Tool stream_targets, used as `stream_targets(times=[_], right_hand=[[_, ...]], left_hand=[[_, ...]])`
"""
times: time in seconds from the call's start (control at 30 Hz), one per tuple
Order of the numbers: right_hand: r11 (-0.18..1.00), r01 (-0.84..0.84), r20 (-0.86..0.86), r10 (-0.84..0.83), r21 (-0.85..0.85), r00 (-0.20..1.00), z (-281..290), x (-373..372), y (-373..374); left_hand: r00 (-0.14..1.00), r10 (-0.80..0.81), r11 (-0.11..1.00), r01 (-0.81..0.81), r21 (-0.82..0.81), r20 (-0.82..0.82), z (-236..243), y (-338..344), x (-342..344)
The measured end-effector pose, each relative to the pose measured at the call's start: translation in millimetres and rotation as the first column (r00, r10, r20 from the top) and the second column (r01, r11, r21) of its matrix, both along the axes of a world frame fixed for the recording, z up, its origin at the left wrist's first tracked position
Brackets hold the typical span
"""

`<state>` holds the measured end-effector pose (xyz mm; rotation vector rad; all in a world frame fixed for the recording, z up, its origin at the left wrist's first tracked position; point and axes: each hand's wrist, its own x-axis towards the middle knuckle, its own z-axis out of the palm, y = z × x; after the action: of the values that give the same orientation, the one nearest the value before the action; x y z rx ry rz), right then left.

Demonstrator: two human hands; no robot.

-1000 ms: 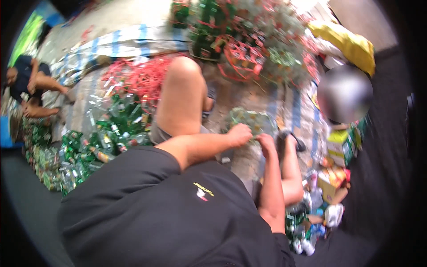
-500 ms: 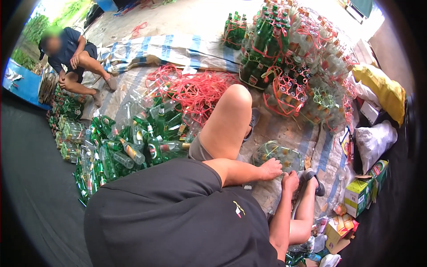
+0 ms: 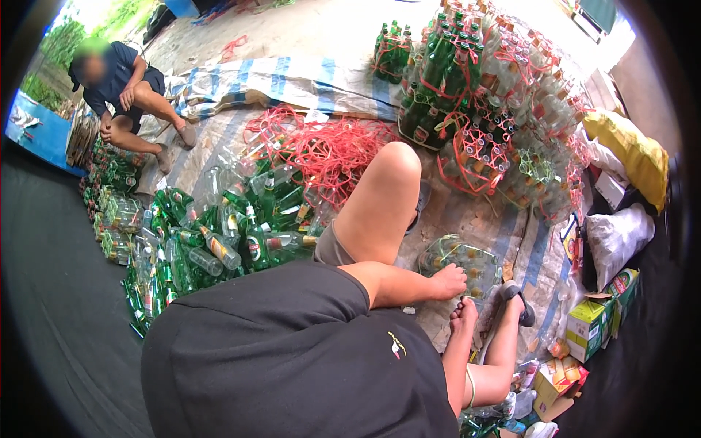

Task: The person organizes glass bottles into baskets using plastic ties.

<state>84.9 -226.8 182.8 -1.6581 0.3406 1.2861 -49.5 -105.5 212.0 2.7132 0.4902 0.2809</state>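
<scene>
A round bundle of clear glass bottles (image 3: 482,271), bound with thin green strap, stands on the ground sheet between my feet. My left hand (image 3: 447,282) is closed at the bundle's near edge, back of the hand up, with a short pale piece of plastic strap at its fingertips. Just nearer to me, my right hand (image 3: 463,314) is turned palm up, its fingers curled tight on the strap. A pale loop of plastic strap (image 3: 472,385) hangs by my right forearm and shin. What lies inside the fingers is mostly hidden.
Loose green and clear bottles (image 3: 219,233) lie heaped at left, below tangled red strap (image 3: 332,150). Tied bottle stacks (image 3: 504,95) rise at the far right. Cartons (image 3: 591,321) and a white sack (image 3: 619,233) line the right side. Another person (image 3: 120,87) sits at far left.
My right hand has drawn back toward me, away from my left hand, and turned palm up. A strap loop now shows beside my right forearm. The left hand has barely moved.
</scene>
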Motion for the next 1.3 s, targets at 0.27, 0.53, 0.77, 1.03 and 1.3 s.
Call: stream_targets(times=[0.27, 0.53, 0.77, 1.03, 1.3], right_hand=[[0.997, -0.063, -0.004, 0.062, -0.042, 0.998, 6, -4, 1], [0.989, -0.138, 0.007, 0.138, -0.052, 0.990, -11, 12, 5], [0.984, -0.176, 0.064, 0.174, 0.016, 0.983, -18, 27, -7], [0.983, -0.184, 0.041, 0.184, -0.015, 0.982, -6, 9, 3], [0.958, -0.270, -0.021, 0.273, 0.096, 0.962, -61, -16, -27]], left_hand=[[0.995, 0.007, 0.999, -0.011, 0.037, 0.098, -3, -5, 11], [0.984, -0.161, 0.960, 0.139, 0.242, 0.073, 5, -2, 22], [0.949, -0.257, 0.954, 0.280, 0.111, -0.183, 13, -4, 47], [0.891, -0.282, 0.959, 0.270, -0.083, -0.357, -2, 3, 68], [0.818, -0.365, 0.925, 0.375, -0.068, -0.446, -18, 2, 65]])
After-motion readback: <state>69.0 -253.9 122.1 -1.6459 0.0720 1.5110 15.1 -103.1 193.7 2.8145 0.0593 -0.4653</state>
